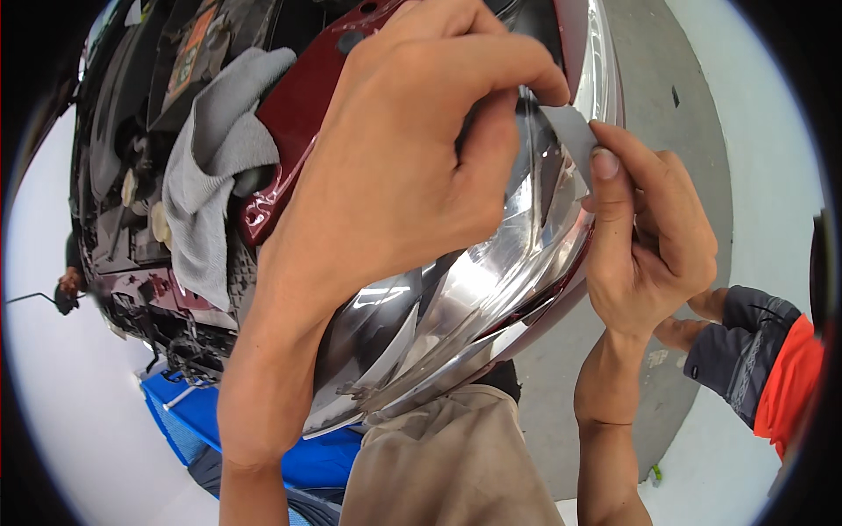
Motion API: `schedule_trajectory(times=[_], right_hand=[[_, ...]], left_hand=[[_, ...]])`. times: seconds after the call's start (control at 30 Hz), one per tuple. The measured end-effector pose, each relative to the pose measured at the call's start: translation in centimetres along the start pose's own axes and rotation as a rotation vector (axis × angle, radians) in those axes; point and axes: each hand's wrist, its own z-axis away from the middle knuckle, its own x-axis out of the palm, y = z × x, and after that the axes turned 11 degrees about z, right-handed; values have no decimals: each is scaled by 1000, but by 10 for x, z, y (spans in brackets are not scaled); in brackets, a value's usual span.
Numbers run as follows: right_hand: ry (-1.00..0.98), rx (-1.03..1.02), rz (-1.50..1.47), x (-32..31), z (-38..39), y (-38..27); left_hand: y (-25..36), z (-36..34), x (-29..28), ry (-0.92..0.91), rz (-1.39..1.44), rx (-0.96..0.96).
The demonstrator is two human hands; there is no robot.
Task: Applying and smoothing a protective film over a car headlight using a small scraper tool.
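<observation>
A thin grey strip (572, 137) is stretched between my two hands over the car's clear headlight (491, 285). My left hand (412, 149) is closed, its curled fingers at the upper end of the strip; the grip itself is partly hidden. At the lower end, my right hand (649, 215) pinches the strip between thumb and index finger. Beneath my left hand the lamp's upper part and some dark red bodywork (303, 96) are covered from sight.
A grey cloth (215, 167) is draped by the open engine bay (123, 175). Blue material (320, 456) lies low on the left. Someone in an orange top (794, 381) and dark shorts is at the right. Another person's hand (70, 282) shows at the far left.
</observation>
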Motion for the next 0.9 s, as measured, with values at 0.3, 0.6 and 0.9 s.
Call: schedule_trajectory(times=[0.3,0.6,0.9], right_hand=[[-31,25,150,-1,3,-5],[-16,117,112,2,4,-9],[-18,242,19,3,7,-13]], left_hand=[[-3,5,3,90,74,-13],[0,5,3,79,71,-13],[6,8,3,40,49,-13]])
